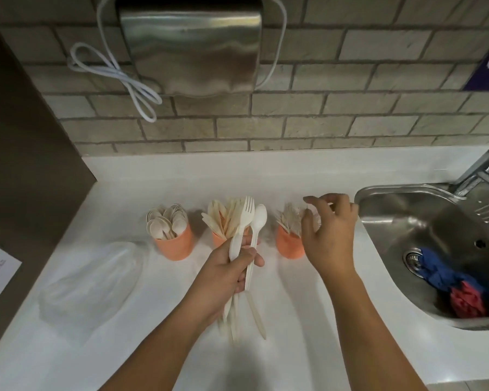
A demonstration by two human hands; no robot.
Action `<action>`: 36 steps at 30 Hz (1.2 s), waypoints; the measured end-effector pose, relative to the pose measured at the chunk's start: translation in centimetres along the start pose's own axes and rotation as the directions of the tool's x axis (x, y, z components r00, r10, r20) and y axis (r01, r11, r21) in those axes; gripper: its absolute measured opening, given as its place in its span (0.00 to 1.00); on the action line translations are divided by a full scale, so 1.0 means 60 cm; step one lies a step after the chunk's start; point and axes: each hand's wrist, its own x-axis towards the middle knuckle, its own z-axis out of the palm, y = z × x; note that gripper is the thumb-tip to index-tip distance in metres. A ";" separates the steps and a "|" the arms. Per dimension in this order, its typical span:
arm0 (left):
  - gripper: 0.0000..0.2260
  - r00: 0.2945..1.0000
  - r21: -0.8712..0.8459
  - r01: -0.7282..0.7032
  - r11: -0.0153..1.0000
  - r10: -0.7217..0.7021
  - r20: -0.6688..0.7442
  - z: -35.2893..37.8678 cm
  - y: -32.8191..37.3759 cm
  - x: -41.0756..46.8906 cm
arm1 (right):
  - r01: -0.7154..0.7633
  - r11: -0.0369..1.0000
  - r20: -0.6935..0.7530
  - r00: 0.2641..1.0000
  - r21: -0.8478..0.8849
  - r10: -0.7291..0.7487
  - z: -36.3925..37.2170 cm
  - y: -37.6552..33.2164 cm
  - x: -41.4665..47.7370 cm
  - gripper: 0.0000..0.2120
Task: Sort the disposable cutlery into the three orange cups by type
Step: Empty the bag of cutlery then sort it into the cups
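Head view puts your left hand (232,272) mid-counter, fingers wrapped round a bundle of pale cutlery (237,314). The bundle's long axis runs almost straight away from you. Its handles trail below the fist, while a fork (247,207) and a spoon (259,214) stand heads-up in front of the middle cup (217,239), the one holding knives. Your right hand (331,235) hovers over the right cup (290,246), just beside the fork heads, with fingers loosely curled; whether it pinches anything cannot be told. That hand is nearer the fork cup, and the spoon cup (171,245) sits furthest left. The pieces look thin, smooth and off-white.
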 end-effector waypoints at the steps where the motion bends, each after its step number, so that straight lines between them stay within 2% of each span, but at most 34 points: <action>1: 0.09 1.000 0.001 -0.006 1.000 0.006 -0.009 0.004 -0.001 -0.003 | -0.037 0.991 0.012 0.999 0.131 0.036 -0.010 -0.023 -0.003 0.13; 3: 0.10 1.000 0.003 -0.011 1.000 0.011 -0.023 0.013 -0.004 -0.006 | -0.198 0.916 0.201 0.970 0.348 0.134 -0.023 -0.061 -0.005 0.11; 5: 0.10 0.999 0.001 -0.007 1.000 0.007 -0.039 0.022 -0.008 -0.010 | -0.403 0.785 0.468 0.868 0.471 0.165 -0.021 -0.083 -0.006 0.12; 7: 0.14 0.999 -0.018 0.007 1.000 -0.007 -0.051 0.033 -0.008 -0.018 | -0.636 0.482 0.669 0.732 0.603 0.129 -0.018 -0.094 -0.008 0.15; 8: 0.14 0.998 -0.064 0.011 0.998 -0.014 -0.053 0.036 -0.008 -0.022 | -0.703 0.325 0.717 0.690 0.632 0.097 -0.017 -0.093 -0.009 0.17; 9: 0.13 0.998 -0.139 0.020 0.990 -0.027 -0.051 0.036 -0.010 -0.024 | -0.731 0.214 0.738 0.672 0.648 0.062 -0.015 -0.089 -0.011 0.18; 11: 0.12 0.998 -0.313 0.038 0.949 -0.053 -0.040 0.032 -0.016 -0.027 | -0.737 0.107 0.743 0.669 0.667 -0.023 -0.005 -0.078 -0.017 0.16; 13: 0.11 0.996 -0.421 0.049 0.906 -0.073 -0.042 0.023 -0.019 -0.031 | -0.723 0.068 0.726 0.682 0.688 -0.086 0.007 -0.076 -0.026 0.14; 14: 0.12 0.996 -0.431 0.045 0.901 -0.075 -0.052 0.016 -0.020 -0.034 | -0.704 0.098 0.711 0.699 0.703 -0.079 0.015 -0.080 -0.029 0.13; 16: 0.19 0.992 -0.360 0.023 0.933 -0.067 -0.111 0.003 -0.020 -0.041 | -0.638 0.225 0.654 0.757 0.736 0.006 0.032 -0.101 -0.025 0.09; 18: 0.23 0.969 -0.262 -0.003 0.965 -0.062 -0.238 -0.017 -0.022 -0.045 | -0.560 0.318 0.566 0.821 0.765 0.082 0.046 -0.131 -0.011 0.06; 20: 0.22 0.916 -0.216 -0.013 0.976 -0.075 -0.394 -0.045 -0.025 -0.048 | -0.444 0.424 0.440 0.891 0.790 0.112 0.056 -0.167 0.011 0.05; 22: 0.18 0.854 -0.239 -0.028 0.971 -0.101 -0.510 -0.074 -0.029 -0.055 | -0.283 0.561 0.296 0.953 0.778 0.071 0.067 -0.200 0.031 0.05; 24: 0.16 0.821 -0.240 -0.050 0.969 -0.097 -0.563 -0.099 -0.032 -0.067 | -0.116 0.632 0.191 0.980 0.767 -0.052 0.083 -0.235 0.044 0.04; 27: 0.13 0.801 -0.197 -0.070 0.978 -0.063 -0.596 -0.120 -0.035 -0.082 | 0.161 0.724 0.031 0.969 0.670 -0.245 0.121 -0.272 0.049 0.04; 31: 0.09 0.791 -0.179 -0.084 0.980 -0.043 -0.610 -0.138 -0.039 -0.091 | 0.270 0.768 -0.031 0.950 0.581 -0.311 0.167 -0.290 0.053 0.06; 34: 0.09 0.787 -0.163 -0.087 0.983 -0.032 -0.616 -0.148 -0.038 -0.096 | 0.277 0.794 0.051 0.932 0.541 -0.360 0.207 -0.287 0.043 0.07; 36: 0.09 0.787 -0.164 -0.090 0.982 -0.031 -0.616 -0.153 -0.035 -0.097 | 0.256 0.834 0.207 0.895 0.488 -0.395 0.239 -0.275 0.031 0.08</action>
